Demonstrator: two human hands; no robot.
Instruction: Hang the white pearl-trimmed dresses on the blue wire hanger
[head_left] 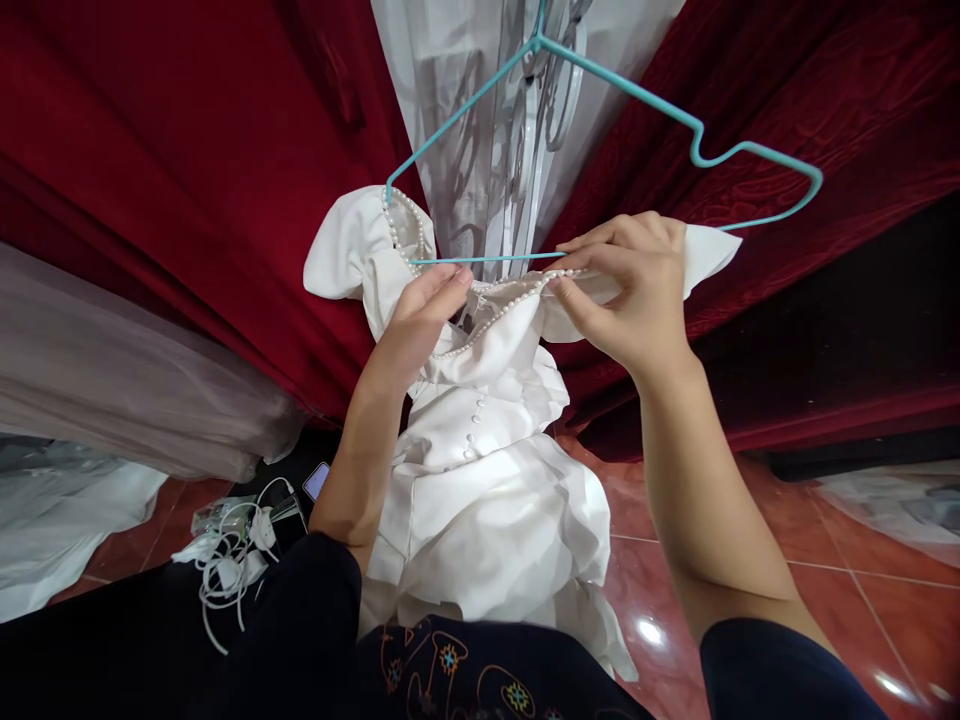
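Head camera view: deep red curtains (187,150) fill much of the background to either side, with pale sheer fabric (442,90) and white curved metalwork (529,150) between them. Glossy reddish floor tiles (862,610) show below, reflecting spots of light.

At the centre is a white dress (495,500), its bodice raised between the person's hands and its skirt falling in folds towards the wearer's dark top (517,670), which carries orange outlines and small star-like motifs in blue, orange and yellow.

A turquoise hanger (615,78) spans the upper centre. Its left end meets the beaded opening beside the dress's left-side sleeve, while its right-side curve stands clear above the other sleeve; the lower bar runs along the neckline and behind the right hand.

The right hand (634,280) is nearly closed, pinching the beaded edge between thumb and fingers. The left hand (431,305) is also mostly closed, its bent fingers and thumb gripping the neckline on the other side.

Tangled white cables (232,570) lie at lower left, near a phone (316,481) with a lit, pale screen. Smallest are the pearl-like beads (517,300) edging the neckline and the round buttons (477,419) down the bodice.
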